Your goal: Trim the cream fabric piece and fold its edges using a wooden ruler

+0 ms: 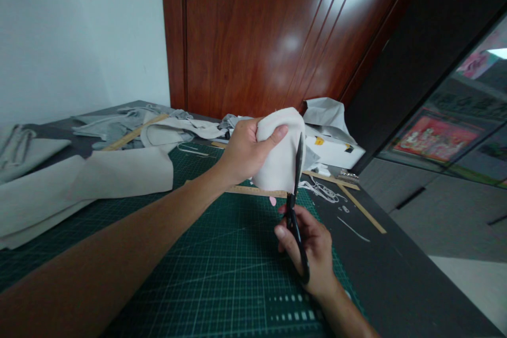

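Observation:
My left hand (249,148) pinches a small piece of off-white fabric (279,161), thumb in front and fingers behind, holding it up above the green cutting mat (222,237). Black-handled scissors (292,211) are in my right hand (311,248), with the blades pointing up along the fabric's right edge. Part of the fabric's edge lies behind and beside the blades. Below the fabric, a wooden ruler (253,190) crosses the mat, with a small pink piece (272,201) near it.
Large off-white fabric pieces (122,171) lie at the left. Grey cloth scraps (114,124) and another ruler (134,133) sit behind them. At the back right stand a white box (336,150), thin offcut strips (322,190) and more wooden strips (362,208). A wooden door (253,37) rises behind.

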Available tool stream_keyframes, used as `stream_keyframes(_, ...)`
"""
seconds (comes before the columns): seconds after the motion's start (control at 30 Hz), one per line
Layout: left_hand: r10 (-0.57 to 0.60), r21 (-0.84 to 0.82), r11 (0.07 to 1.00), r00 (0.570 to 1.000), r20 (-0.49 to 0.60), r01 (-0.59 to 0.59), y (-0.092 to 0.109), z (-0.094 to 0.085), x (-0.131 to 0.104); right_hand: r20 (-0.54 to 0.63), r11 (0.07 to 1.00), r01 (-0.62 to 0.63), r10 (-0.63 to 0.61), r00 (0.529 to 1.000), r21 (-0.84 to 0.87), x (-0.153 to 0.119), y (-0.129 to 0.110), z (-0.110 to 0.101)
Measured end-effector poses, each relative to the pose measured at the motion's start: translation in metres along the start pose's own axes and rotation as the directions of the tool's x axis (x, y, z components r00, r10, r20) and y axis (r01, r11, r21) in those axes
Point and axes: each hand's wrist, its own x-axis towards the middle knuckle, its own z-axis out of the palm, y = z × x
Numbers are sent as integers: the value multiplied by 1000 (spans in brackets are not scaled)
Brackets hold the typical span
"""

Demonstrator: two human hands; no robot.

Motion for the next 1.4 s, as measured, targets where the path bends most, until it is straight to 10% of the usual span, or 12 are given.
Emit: stream_keyframes(1.4, -14, -30, 999, 1000, -7, 14, 2, -1, 0, -11, 1000, 3, -3, 1000, -12, 2, -2, 1)
